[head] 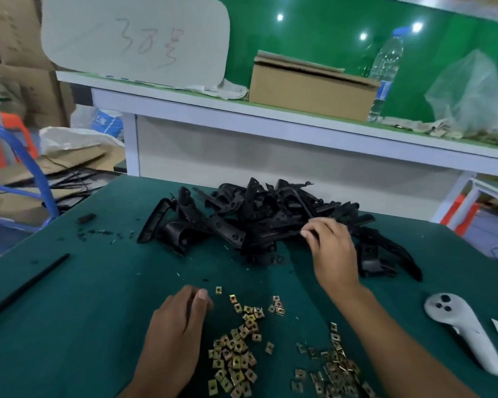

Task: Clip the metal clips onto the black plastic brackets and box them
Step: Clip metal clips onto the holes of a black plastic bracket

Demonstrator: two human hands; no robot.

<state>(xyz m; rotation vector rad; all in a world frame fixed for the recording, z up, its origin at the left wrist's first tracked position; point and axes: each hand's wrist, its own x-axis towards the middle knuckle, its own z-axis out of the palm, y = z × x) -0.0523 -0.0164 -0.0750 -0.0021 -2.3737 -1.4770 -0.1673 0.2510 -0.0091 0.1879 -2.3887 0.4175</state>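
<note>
Right hand (pixel 332 248): your fingers curl onto a bracket in the far black brackets (pixel 259 216) pile.
Left hand (pixel 176 328): curled loosely beside the near metal clips (pixel 236 354); contents cannot be told.

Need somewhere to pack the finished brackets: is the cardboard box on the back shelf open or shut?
Open, as far as it shows: the cardboard box has its top flaps lifted rather than folded flat. Its contents are hidden.
</note>
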